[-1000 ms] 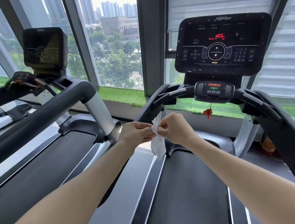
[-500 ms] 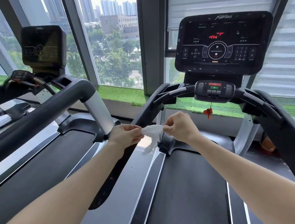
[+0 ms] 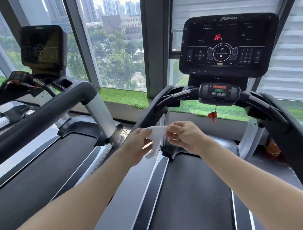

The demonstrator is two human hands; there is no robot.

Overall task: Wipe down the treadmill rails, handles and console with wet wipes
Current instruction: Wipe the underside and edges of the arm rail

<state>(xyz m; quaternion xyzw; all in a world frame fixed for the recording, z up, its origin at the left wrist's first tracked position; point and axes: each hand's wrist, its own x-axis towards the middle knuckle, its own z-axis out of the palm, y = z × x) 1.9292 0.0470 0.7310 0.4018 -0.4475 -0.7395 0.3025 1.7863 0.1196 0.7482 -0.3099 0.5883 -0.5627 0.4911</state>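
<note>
Forearms: two, bare, reaching forward from the lower edge of the view over the treadmill deck.

Belt: dark running surface below the arms, flanked on its left by a grey side rail with black and silver strips.

Left hand: fingers closed, pinching the left end of the wet wipe.

Right hand: thumb and forefinger closed on the right end of the same wipe; remaining fingers curled.

Wet wipe: white, partly unfolded, stretched between both hands above the front left corner of the belt; a loose portion hangs down between them.

Handles: black curved bar arching from the left upright across to the right arm, beyond and above the hands, not touched.

Small control pod: centred on the bar, with red and green buttons. A red safety clip hangs on a cord beneath it.

Console: black panel above the pod, red characters lit, round play button at centre, keypad to the right.

Neighbouring treadmill: to the left, with its own black handrail and dark console.

Sill: strip of green artificial turf along the windows.

Windows: trees and tall buildings outside; a white blind behind the console.
</note>
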